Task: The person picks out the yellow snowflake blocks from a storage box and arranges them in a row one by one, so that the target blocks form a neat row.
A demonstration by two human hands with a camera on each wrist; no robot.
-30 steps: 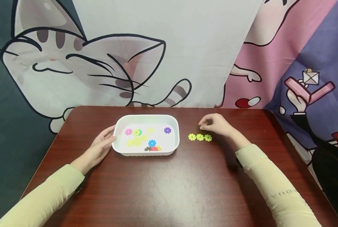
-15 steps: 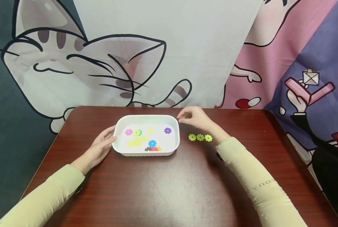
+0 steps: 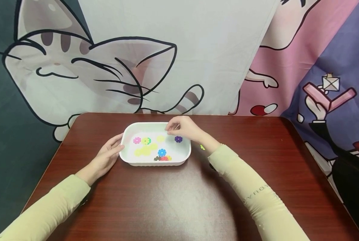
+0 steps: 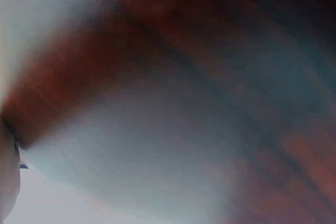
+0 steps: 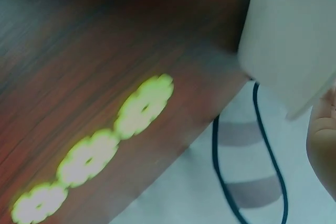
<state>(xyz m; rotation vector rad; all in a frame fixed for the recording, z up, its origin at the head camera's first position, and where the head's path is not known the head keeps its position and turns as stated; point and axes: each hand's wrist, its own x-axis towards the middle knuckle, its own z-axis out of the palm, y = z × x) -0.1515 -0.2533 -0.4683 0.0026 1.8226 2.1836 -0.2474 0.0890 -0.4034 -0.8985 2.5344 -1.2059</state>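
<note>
A white plastic tray (image 3: 155,163) holds several small flower-shaped discs, among them a purple disc (image 3: 178,139), a blue disc (image 3: 162,152), a pink disc (image 3: 137,140) and pale yellow discs (image 3: 146,149). My left hand (image 3: 105,155) grips the tray's left rim, thumb on top of the edge. Over the tray's back right part is my right hand (image 3: 186,128), fingers loosely bent and nothing visible in them. In the right wrist view, three yellow-green discs (image 5: 144,107) lie joined in a row; the forearm mostly hides them from the head camera.
The brown wooden table (image 3: 155,201) carries the tray near its far edge. Behind that edge hangs a cartoon-printed cloth (image 3: 215,60). The left wrist view is mostly blur.
My right hand has moved left from beside the row of yellow-green discs to above the tray. The left hand and the tray stay where they were.
</note>
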